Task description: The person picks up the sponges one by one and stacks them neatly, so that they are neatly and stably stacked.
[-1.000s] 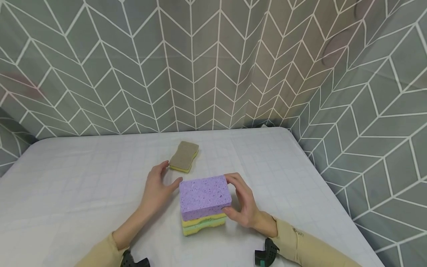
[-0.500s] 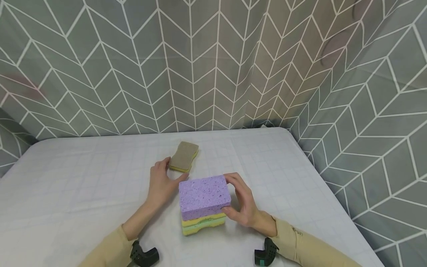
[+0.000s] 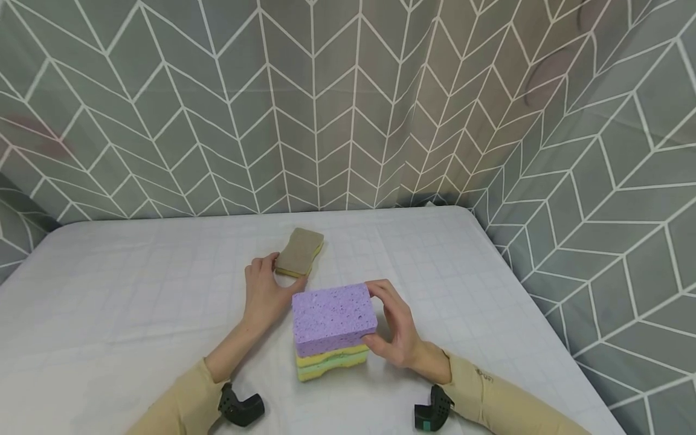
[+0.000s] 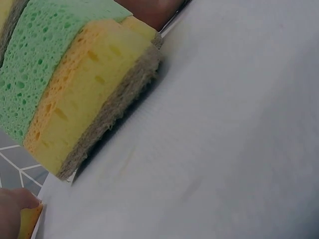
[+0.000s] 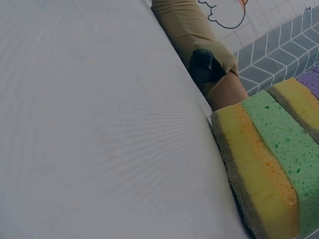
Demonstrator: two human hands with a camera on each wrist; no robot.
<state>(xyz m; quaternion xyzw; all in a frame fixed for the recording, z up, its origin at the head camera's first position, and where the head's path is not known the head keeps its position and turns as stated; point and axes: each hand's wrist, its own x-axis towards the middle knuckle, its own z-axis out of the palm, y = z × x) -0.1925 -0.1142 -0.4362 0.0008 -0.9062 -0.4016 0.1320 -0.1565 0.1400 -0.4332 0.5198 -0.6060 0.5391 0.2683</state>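
In the head view my left hand (image 3: 264,297) spans the near end of a grey-topped yellow scouring sponge (image 3: 299,251), fingertips at its left corner and thumb at its near right corner. The left wrist view catches part of that hand beside the sponge's yellow and orange edge (image 4: 31,219). My right hand (image 3: 401,329) holds the right end of a purple sponge (image 3: 333,317), which tops a stack. Under it lie a yellow scouring sponge (image 5: 299,99), a green sponge (image 4: 35,64) and, lowest, a yellow-and-orange scouring sponge (image 5: 256,184) with its grey side down.
A white cloth (image 3: 136,290) covers the table. Behind it and to the right hang grey curtains (image 3: 337,109) with white lines. Black wrist devices (image 3: 241,409) sit at both cuffs, low beside the stack.
My left hand has moved forward and right, from beside the stack to around the near end of the far scouring sponge. The right hand and the stack have stayed put.
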